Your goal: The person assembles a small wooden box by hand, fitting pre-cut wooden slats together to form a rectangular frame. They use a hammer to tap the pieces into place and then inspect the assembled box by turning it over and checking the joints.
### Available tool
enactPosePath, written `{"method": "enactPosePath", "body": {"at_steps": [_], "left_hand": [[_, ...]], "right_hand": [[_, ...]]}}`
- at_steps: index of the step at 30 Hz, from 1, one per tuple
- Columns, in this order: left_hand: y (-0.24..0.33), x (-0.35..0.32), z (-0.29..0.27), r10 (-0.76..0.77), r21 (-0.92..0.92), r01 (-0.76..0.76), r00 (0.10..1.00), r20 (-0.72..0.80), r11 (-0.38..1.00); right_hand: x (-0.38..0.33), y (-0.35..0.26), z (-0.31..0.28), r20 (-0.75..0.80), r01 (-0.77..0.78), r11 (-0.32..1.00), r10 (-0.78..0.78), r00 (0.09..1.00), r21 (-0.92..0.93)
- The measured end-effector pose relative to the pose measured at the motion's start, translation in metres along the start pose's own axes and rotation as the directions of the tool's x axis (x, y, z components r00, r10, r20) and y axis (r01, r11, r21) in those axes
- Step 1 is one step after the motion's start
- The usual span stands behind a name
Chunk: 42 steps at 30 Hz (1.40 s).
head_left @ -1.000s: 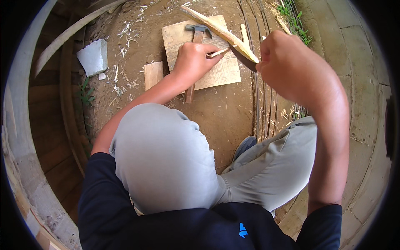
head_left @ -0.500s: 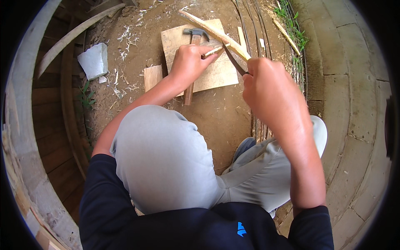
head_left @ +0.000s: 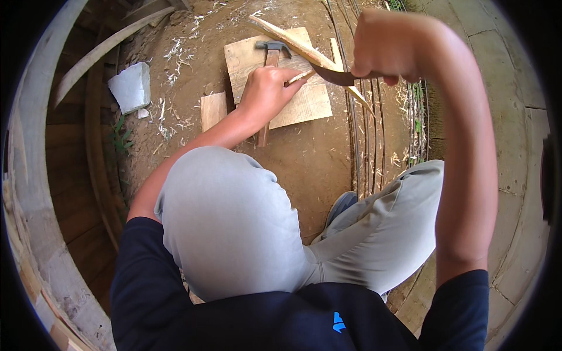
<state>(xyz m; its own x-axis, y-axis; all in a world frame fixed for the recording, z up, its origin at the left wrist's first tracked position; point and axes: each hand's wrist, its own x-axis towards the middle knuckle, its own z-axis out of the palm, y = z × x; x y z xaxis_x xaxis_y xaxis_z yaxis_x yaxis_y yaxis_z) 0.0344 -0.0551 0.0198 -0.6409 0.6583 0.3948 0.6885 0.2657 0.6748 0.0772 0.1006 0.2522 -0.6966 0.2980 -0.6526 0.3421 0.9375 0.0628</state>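
My left hand [head_left: 266, 93] grips a thin pale wooden stick [head_left: 300, 77], holding it down on a flat plywood board [head_left: 307, 105] that lies on the dirt. My right hand [head_left: 389, 47] is raised at the upper right and is shut on the handle of a curved dark blade [head_left: 333, 75], whose tip points toward the stick near my left fingers. A hammer [head_left: 270, 54] with a wooden handle lies on the board just beyond my left hand. A longer split strip of wood [head_left: 284, 36] slants across the board's top.
A small wood block [head_left: 213, 110] lies left of the board. A grey stone chunk [head_left: 130, 86] sits further left among pale shavings. Several long thin strips [head_left: 363, 146] run along the ground on the right. Curved wooden planks [head_left: 93, 146] line the left side. My bent knees fill the foreground.
My right hand has swung up and to the right with the blade, from close beside the stick to a raised position. My left hand has stayed on the stick.
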Motion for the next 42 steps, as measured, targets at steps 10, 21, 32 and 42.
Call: {"method": "enactPosePath", "body": {"at_steps": [10, 21, 32, 42], "left_hand": [[-0.006, 0.000, 0.000, -0.099, -0.004, 0.099, 0.995, 0.000, 0.995], [0.003, 0.003, 0.000, -0.051, -0.009, 0.051, 0.999, 0.018, 0.999], [0.003, 0.002, -0.001, -0.122, 0.012, 0.122, 0.992, 0.034, 0.992], [-0.005, 0.002, -0.002, -0.098, 0.047, 0.097, 0.995, 0.015, 0.994]], "right_hand": [[-0.039, -0.017, 0.102, -0.419, 0.026, 0.942, 0.125, 0.900, 0.336], [-0.008, 0.010, 0.031, -0.210, 0.086, 0.989, -0.059, 0.976, 0.122], [0.008, 0.003, 0.042, -0.269, 0.097, 0.995, -0.093, 0.959, 0.004], [-0.037, -0.016, 0.100, -0.462, 0.097, 0.959, 0.038, 0.886, 0.265]]}}
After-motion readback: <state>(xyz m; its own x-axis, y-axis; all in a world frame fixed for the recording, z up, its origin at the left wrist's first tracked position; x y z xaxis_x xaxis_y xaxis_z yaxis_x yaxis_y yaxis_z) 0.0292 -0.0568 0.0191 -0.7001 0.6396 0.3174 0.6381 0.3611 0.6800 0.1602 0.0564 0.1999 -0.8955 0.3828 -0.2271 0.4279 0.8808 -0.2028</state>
